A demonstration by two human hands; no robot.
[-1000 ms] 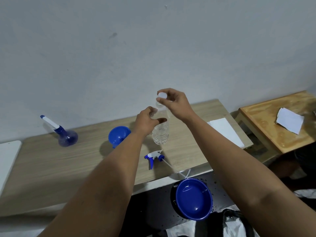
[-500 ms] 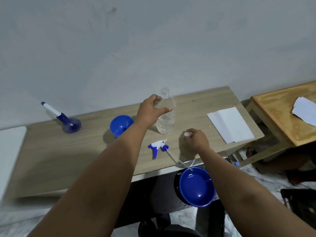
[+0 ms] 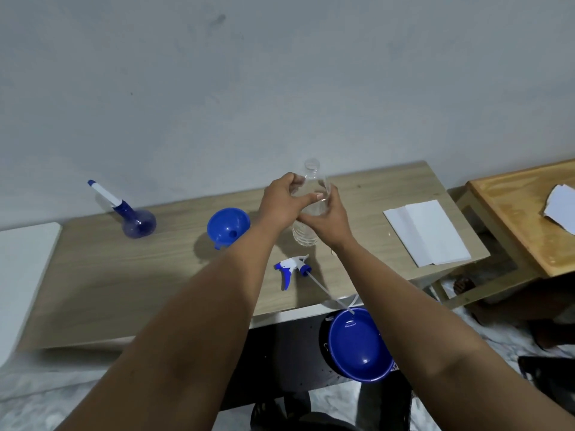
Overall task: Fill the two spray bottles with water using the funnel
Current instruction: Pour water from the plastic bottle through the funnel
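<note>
Between my left hand [image 3: 281,202] and my right hand [image 3: 326,219], both closed around its middle, the clear bottle [image 3: 311,209] stands open on the surface [image 3: 155,275]; it looks thin, light and easily crushed, so I would hold the waist gently.

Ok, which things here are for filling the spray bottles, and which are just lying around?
For the job:
clear bottle, in both hands
blue funnel
blue spray bottle
trigger sprayer head

Lying about:
white paper
blue bowl
side table
</note>
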